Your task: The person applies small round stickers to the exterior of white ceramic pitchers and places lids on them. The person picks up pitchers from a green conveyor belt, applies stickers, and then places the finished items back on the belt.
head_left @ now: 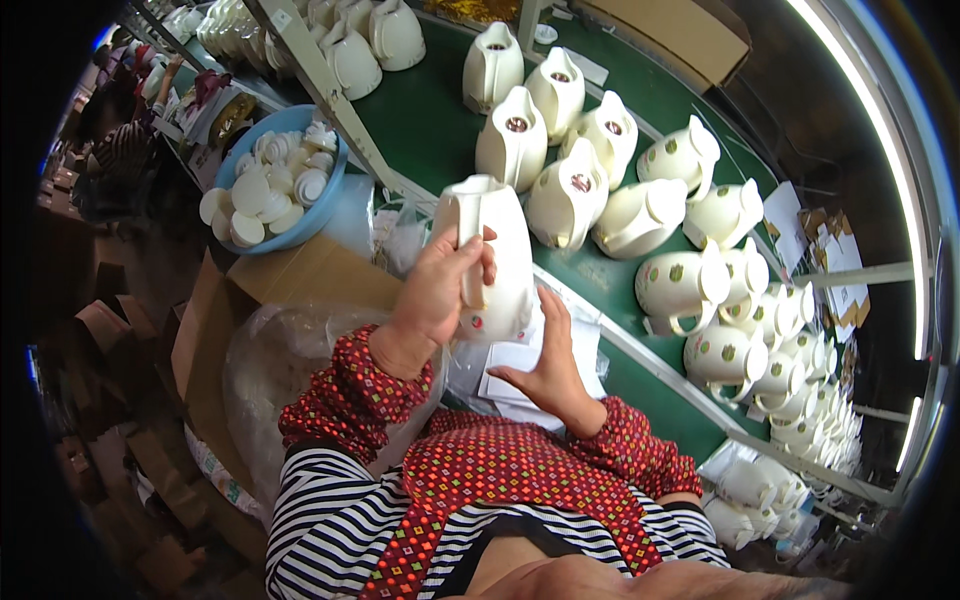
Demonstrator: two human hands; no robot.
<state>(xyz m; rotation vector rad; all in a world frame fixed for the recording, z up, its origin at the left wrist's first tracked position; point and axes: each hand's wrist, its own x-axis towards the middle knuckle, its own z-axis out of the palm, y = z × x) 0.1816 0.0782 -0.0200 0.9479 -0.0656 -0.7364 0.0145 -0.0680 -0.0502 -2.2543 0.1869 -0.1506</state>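
Observation:
A cream-white jug (507, 262) is held upright in front of me, with a small red mark low on its side. My left hand (436, 285) wraps its fingers round the jug's handle. Beside the jug's lower right side is my right hand (556, 362), its thumb and fingers spread apart; whether a fingertip touches the jug I cannot tell. Below both hands lie white paper sheets (520, 385). Several more jugs (567, 195) stand just past the held one on the green work surface (420, 130), some with shiny round openings on top.
To the left, a blue basin (335, 185) holds many white lids. An opened cardboard box (205, 335) with a clear plastic bag (285, 370) stands at my left side. Rows of flower-printed jugs (725, 355) fill the right. A metal post (325, 90) rises at the upper left.

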